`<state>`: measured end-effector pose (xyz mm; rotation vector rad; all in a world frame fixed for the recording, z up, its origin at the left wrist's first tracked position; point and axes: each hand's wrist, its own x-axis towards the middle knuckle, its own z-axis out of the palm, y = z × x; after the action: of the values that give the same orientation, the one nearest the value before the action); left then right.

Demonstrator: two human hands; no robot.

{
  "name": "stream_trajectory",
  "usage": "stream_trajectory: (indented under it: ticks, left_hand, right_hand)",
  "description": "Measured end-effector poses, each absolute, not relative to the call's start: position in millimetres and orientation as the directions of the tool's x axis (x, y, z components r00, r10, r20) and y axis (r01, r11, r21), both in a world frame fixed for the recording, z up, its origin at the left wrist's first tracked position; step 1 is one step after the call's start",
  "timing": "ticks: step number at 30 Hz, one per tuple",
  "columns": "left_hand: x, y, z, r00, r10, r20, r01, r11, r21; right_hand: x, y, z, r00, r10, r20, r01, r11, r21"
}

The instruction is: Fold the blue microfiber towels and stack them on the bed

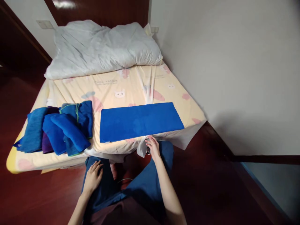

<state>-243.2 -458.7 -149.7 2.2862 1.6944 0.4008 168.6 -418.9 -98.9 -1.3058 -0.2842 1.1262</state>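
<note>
A blue towel (140, 121) lies flat and smooth near the front edge of the bed. To its left sits a heap of folded and crumpled cloths (63, 128) in blue, teal and purple. My left hand (93, 176) rests on my left thigh, its fingers slightly spread and holding nothing. My right hand (153, 147) is at the bed's front edge, just below the towel, over the hanging sheet, with its fingers apart. A small dark object under my right hand is mostly hidden.
The bed (119, 89) has a yellow patterned sheet under a thin translucent cover. A large white bundle (105, 47) lies at its far end. A pale wall (222, 72) stands to the right, and dark red floor (197, 187) surrounds the bed.
</note>
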Motion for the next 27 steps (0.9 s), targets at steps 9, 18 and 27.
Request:
stream_trajectory:
  ticks: [9,18,27]
  left_hand:
    - [-244.2,-460.8,-154.5,0.256,0.964,0.071,0.881,-0.263,0.393]
    - [-240.3,-456.4,-141.7,0.258,0.965,0.047,0.885,-0.256,0.389]
    - [-161.2,-411.6,-77.9,0.331,0.938,-0.099,0.769,-0.207,0.605]
  right_hand:
    - [157.8,-412.5,-107.6,0.407,0.805,-0.431,-0.496,-0.201,-0.845]
    - [147.9,-405.0,-104.1,0.425,0.833,-0.355,-0.447,-0.148,-0.882]
    - [142.0,-399.7,-108.1,0.486,0.762,-0.427,-0.571,-0.093,-0.816]
